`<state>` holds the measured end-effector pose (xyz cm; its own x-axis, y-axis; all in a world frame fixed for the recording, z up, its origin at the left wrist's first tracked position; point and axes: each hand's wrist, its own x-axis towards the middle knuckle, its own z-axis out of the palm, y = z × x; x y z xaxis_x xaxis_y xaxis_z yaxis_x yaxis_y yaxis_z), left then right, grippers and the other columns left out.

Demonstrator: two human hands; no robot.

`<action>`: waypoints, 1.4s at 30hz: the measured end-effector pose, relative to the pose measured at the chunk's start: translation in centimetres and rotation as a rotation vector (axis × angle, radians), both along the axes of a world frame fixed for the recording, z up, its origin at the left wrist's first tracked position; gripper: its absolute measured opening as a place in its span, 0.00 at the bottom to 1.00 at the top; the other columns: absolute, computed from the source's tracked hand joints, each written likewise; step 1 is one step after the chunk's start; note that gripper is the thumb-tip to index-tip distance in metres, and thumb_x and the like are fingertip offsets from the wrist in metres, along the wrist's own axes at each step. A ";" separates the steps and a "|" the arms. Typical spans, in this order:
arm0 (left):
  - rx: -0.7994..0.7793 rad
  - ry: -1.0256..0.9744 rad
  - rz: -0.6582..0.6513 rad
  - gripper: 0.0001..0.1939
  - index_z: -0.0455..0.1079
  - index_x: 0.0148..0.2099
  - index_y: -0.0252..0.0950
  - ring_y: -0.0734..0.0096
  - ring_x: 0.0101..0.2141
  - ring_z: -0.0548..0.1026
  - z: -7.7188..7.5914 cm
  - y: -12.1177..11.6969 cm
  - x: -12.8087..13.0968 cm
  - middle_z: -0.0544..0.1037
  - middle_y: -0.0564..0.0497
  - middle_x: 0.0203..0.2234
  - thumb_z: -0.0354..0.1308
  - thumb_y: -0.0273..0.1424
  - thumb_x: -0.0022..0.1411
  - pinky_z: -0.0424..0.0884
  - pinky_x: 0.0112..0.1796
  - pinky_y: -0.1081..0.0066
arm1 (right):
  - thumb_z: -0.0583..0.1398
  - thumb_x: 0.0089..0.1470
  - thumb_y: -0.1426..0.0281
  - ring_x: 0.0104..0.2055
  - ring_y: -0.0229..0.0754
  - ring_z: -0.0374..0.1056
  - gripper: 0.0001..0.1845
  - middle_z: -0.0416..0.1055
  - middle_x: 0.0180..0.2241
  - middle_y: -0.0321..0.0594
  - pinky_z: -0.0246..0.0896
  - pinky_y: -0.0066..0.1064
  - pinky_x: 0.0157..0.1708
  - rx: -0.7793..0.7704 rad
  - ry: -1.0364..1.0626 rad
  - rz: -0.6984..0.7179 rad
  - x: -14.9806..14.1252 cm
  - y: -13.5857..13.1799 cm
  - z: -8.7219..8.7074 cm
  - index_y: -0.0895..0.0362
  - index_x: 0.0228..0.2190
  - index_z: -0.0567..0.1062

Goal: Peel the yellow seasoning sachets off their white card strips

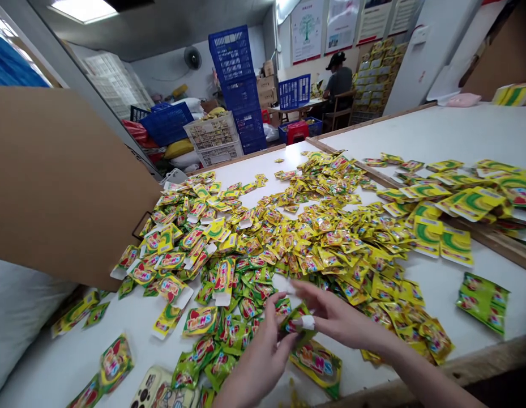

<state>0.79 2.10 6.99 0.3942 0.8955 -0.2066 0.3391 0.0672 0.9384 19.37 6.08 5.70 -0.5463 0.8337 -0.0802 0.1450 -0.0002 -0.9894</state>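
Note:
Near the table's front edge, my left hand (263,354) and my right hand (333,317) come together over a small green packet (300,324). Fingers of both hands are closed on it. A white patch covers the tip of my right thumb, and a white flap (283,284) shows just behind my fingers; I cannot tell what it belongs to. Below the hands lies a larger yellow-green packet (320,365) with big letters. Left of my left hand are loose green packets (235,334) and a printed flat box (200,321).
Small yellow packets (322,232) are heaped across the white table, with flattened yellow boxes (475,204) at right. A phone (161,391) lies at the front. A cardboard box (67,187) stands at left. Blue crates (237,85) and a seated person (339,82) are beyond.

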 end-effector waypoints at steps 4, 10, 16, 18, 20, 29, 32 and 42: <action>0.139 0.363 0.061 0.29 0.47 0.59 0.41 0.61 0.38 0.73 0.3 1.4 -1.2 0.76 0.48 0.36 0.51 0.41 0.59 0.67 0.41 0.63 | 0.56 0.52 0.59 0.26 0.37 0.67 0.16 0.69 0.24 0.35 0.63 0.24 0.23 -0.084 -0.024 0.030 -0.4 -0.3 -1.0 0.60 0.30 0.72; 0.448 1.090 0.562 0.38 0.47 0.60 0.22 0.43 0.49 0.66 -1.9 7.4 -8.9 0.67 0.29 0.48 0.48 0.47 0.57 0.63 0.45 0.52 | 0.58 0.50 0.58 0.12 0.28 0.60 0.15 0.65 0.18 0.29 0.51 0.17 0.09 -0.225 0.085 -0.194 0.2 0.1 -1.5 0.59 0.27 0.67; 0.684 0.886 0.269 0.43 0.25 0.64 0.33 0.55 0.48 0.69 -2.5 6.4 -7.6 0.72 0.41 0.46 0.52 0.33 0.58 0.56 0.52 0.52 | 0.60 0.48 0.58 0.19 0.34 0.70 0.20 0.73 0.26 0.36 0.61 0.20 0.14 -0.407 0.321 -0.172 -0.4 0.4 -1.1 0.58 0.40 0.68; 0.790 0.747 0.064 0.44 0.21 0.64 0.38 0.59 0.50 0.68 -1.5 4.6 -5.8 0.71 0.44 0.48 0.52 0.29 0.59 0.52 0.55 0.52 | 0.61 0.48 0.59 0.18 0.34 0.69 0.18 0.72 0.24 0.35 0.62 0.20 0.14 -0.416 0.359 -0.136 -0.9 0.4 -0.9 0.59 0.37 0.69; 0.836 0.653 -0.040 0.43 0.23 0.64 0.43 0.60 0.53 0.65 -0.6 3.2 -4.8 0.70 0.46 0.51 0.52 0.26 0.58 0.49 0.57 0.53 | 0.62 0.47 0.60 0.16 0.32 0.67 0.16 0.70 0.20 0.32 0.61 0.19 0.13 -0.388 0.379 -0.121 -1.4 0.5 -0.6 0.60 0.32 0.71; 0.125 -0.188 0.556 0.44 0.49 0.61 0.36 0.45 0.55 0.61 -3.4 1.5 -2.4 0.65 0.37 0.54 0.57 0.51 0.47 0.65 0.49 0.55 | 0.64 0.46 0.61 0.15 0.29 0.64 0.16 0.68 0.21 0.31 0.61 0.20 0.13 -0.523 0.641 -0.171 -3.6 -0.8 -0.2 0.58 0.34 0.72; -0.037 -0.359 0.712 0.30 0.61 0.55 0.37 0.50 0.49 0.69 -4.0 1.4 -1.3 0.74 0.42 0.45 0.47 0.50 0.56 0.68 0.47 0.56 | 0.64 0.44 0.60 0.15 0.32 0.65 0.17 0.69 0.22 0.33 0.63 0.22 0.13 -0.445 0.557 -0.166 -3.3 -0.9 -0.2 0.59 0.33 0.72; -0.200 -0.403 0.427 0.19 0.72 0.32 0.33 0.58 0.33 0.76 1.0 0.0 0.8 0.79 0.47 0.28 0.66 0.41 0.40 0.72 0.37 0.62 | 0.60 0.50 0.71 0.25 0.33 0.65 0.06 0.66 0.31 0.36 0.64 0.25 0.22 0.337 0.338 -0.256 -1.9 0.9 6.2 0.54 0.33 0.72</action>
